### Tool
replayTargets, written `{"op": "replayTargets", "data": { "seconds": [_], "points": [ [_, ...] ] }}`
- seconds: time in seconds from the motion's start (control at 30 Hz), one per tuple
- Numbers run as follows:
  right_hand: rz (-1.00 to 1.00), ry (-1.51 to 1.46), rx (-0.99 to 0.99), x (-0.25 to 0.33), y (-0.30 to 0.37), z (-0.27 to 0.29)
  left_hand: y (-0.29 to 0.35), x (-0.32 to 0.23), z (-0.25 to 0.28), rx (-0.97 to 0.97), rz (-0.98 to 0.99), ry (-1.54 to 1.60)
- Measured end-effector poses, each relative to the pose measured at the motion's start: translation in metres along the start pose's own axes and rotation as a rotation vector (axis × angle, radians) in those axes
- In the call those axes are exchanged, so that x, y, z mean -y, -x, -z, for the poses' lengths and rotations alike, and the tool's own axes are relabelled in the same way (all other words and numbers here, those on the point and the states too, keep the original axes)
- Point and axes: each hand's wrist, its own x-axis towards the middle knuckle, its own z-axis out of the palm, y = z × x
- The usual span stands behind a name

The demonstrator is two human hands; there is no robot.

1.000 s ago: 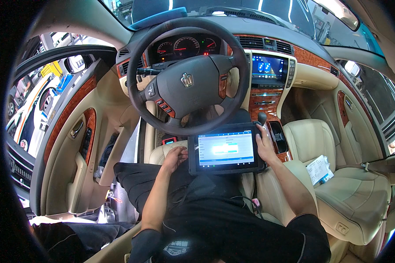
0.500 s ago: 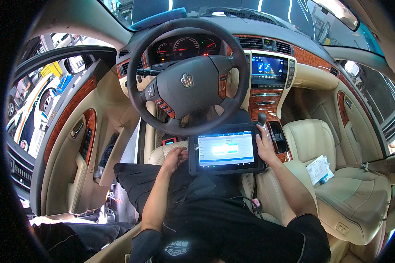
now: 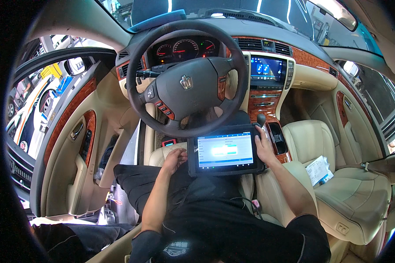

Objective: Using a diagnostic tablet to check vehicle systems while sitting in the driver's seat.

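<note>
A black-cased tablet [image 3: 192, 153] rests on my lap below the steering wheel, its screen [image 3: 226, 151] lit with a pale page and a small box in the middle. My right hand [image 3: 264, 147] grips its right edge, thumb on the front of the case. At the left edge, my left hand [image 3: 174, 160] is closed with curled fingers against the case; the fingertips are partly hidden there. The steering wheel [image 3: 186, 83] stands just beyond the tablet's top edge.
To the right are the gear lever [image 3: 261, 119] and centre console. Papers [image 3: 319, 170] lie on the passenger seat [image 3: 353, 193]. A small red-and-black device [image 3: 168, 143] sits left of the tablet. The driver's door [image 3: 81, 144] is open; another person's dark-clothed leg [image 3: 74, 239] shows at lower left.
Almost nothing differs. Both hands and the tablet keep their places, and the same box stays on the screen.
</note>
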Motion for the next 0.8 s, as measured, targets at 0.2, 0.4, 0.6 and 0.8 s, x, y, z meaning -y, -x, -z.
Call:
{"op": "replayTargets", "data": {
  "seconds": [0.2,0.4,0.6,0.8],
  "points": [
    [-0.016,-0.003,0.0,0.0041,0.0004,0.0007,0.0013,-0.0012,-0.0013,-0.004,0.001,0.0],
    [-0.016,-0.021,0.006,0.0006,-0.0004,-0.0004,0.0024,-0.0016,-0.0018,-0.015,-0.001,-0.008],
    [-0.026,-0.001,0.008,0.0042,0.0002,0.0012,0.0011,-0.0002,-0.0007,0.002,-0.003,-0.001],
    [-0.045,0.0,0.015,0.0079,0.0007,0.002,0.0018,-0.0009,-0.0015,-0.009,0.0,-0.008]
  ]
}}
